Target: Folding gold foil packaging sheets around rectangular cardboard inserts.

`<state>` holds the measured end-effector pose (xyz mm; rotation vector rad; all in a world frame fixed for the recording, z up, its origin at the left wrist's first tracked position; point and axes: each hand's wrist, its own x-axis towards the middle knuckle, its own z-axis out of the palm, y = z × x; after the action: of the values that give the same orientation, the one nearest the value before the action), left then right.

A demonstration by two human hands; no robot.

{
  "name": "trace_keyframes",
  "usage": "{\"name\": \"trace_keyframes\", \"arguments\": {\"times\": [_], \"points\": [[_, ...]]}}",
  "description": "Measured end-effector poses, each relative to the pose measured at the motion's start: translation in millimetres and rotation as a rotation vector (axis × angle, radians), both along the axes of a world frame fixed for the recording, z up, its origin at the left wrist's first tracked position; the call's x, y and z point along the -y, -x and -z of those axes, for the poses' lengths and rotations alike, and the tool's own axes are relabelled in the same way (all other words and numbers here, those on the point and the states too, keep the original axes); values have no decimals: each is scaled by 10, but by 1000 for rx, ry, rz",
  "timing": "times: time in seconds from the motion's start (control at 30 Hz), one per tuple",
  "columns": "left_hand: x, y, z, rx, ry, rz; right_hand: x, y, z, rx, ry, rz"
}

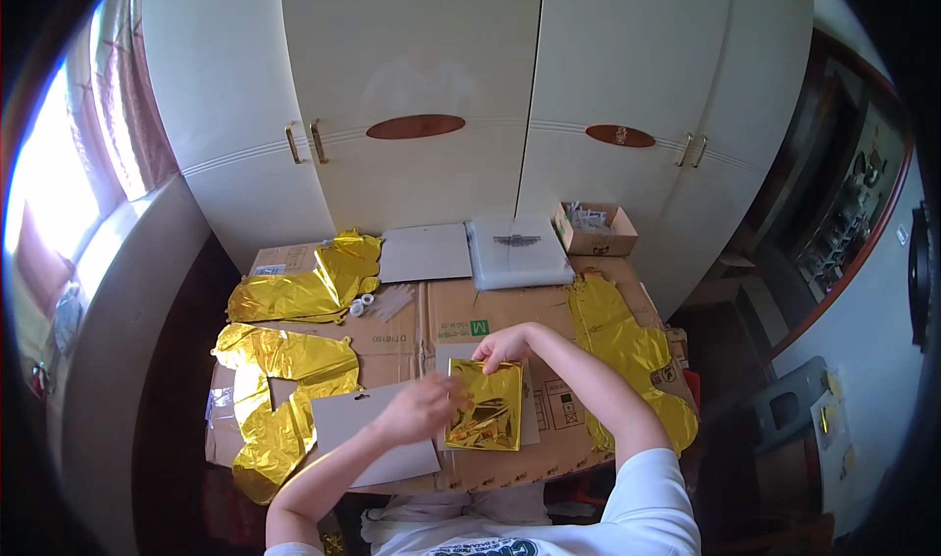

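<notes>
A gold foil balloon folded into a neat rectangle (490, 409) lies in front of me, partly over a pale sheet on the cardboard. My right hand (505, 345) grips its far edge, thumb on top. Close to its left edge is my left hand (423, 406), its fingers smeared by motion, so whether they touch the foil is unclear. Under my left forearm lies a white card (377, 453) with a hanging slot. Unfolded flat gold balloons lie on the left (333, 365), at the far left (304, 287) and along the right side (622, 336).
Cardboard (392, 345) covers the table. Along its far side are a grey-white board (424, 252), a stack of clear plastic bags (520, 257) and an open box (598, 231) of small clear items. White rolls (361, 306) and clear straws (394, 302) lie nearby. Cabinets (412, 47) stand behind.
</notes>
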<state>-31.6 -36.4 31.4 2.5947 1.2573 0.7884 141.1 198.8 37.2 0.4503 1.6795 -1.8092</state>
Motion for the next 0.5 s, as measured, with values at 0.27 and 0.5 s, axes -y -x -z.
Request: {"name": "trace_keyframes", "arguments": {"times": [0.27,0.5], "points": [[-184,-504,71,-441,32,157,-66,252,-97,113,-138,-70],[-203,-493,169,-491,53,109,-38,284,-114,64,-394,-55]]}}
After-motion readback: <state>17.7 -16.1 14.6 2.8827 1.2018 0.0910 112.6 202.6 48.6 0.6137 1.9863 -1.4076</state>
